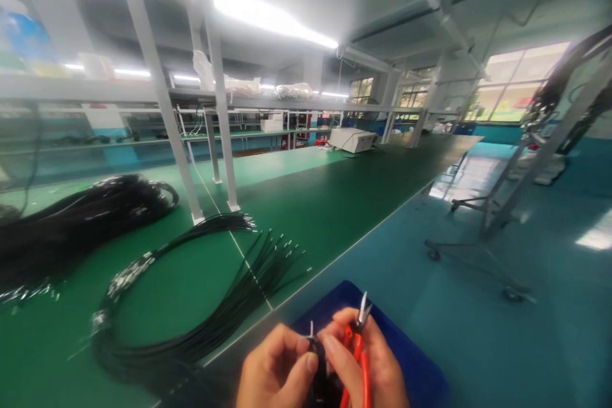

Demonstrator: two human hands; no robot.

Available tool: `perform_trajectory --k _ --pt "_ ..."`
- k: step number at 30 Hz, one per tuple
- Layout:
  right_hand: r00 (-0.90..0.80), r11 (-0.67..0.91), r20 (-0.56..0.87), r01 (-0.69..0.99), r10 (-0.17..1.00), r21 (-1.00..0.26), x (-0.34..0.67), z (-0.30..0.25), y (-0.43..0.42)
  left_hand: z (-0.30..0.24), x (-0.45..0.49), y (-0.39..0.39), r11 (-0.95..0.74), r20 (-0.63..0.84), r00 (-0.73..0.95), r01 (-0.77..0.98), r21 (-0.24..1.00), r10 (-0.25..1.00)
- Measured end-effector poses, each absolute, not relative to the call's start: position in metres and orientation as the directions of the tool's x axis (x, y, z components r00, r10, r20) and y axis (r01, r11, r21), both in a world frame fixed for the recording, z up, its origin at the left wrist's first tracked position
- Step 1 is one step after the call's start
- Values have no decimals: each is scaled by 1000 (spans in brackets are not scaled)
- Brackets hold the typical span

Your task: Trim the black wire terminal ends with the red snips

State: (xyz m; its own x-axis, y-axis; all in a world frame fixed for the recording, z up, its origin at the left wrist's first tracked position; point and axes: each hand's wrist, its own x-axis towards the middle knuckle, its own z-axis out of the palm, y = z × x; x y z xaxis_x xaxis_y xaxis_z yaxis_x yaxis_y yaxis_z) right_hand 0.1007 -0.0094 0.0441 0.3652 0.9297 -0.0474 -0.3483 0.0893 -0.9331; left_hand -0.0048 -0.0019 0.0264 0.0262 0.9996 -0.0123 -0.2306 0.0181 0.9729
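At the bottom centre, my left hand (pixel 280 366) pinches a dark cable (pixel 318 366) between thumb and fingertips. A short pale end stands up from the cable. Close beside it, my right hand (pixel 377 366) is closed around red-handled pliers (pixel 358 338), their pointed metal jaws upward and slightly apart. The right thumb and fingertips also meet at the cable; I cannot tell how firmly they touch it. Both hands are in front of a dark blue bin or tray (pixel 406 357). The lower part of the cable is blurred and partly hidden by my fingers.
A looped bundle of black cables (pixel 205 331) with light tips lies on the green bench (pixel 306 197). A thicker black bundle (pixel 95 217) sits at left. Shelf posts (pixel 222 115) rise from the bench. Further back is a white machine (pixel 351 140); a wheeled rack (pixel 488 217) stands right.
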Motion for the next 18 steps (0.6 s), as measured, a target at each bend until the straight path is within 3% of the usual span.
perform_trajectory --k 5,8,14,18 --pt "371 232 170 -130 913 -964 104 53 -9 27 -7 -1 25 -11 64 -226 974 998" --pt "295 187 144 -124 945 -974 102 56 -6 29 -9 -1 24 -2 104 -214 977 995" --pt "220 119 52 -303 974 -945 100 52 -4 28 -11 -1 23 3 121 -214 976 993" --pt "342 201 129 -183 931 -962 102 52 -7 26 -9 0 -35 44 53 -155 987 998"
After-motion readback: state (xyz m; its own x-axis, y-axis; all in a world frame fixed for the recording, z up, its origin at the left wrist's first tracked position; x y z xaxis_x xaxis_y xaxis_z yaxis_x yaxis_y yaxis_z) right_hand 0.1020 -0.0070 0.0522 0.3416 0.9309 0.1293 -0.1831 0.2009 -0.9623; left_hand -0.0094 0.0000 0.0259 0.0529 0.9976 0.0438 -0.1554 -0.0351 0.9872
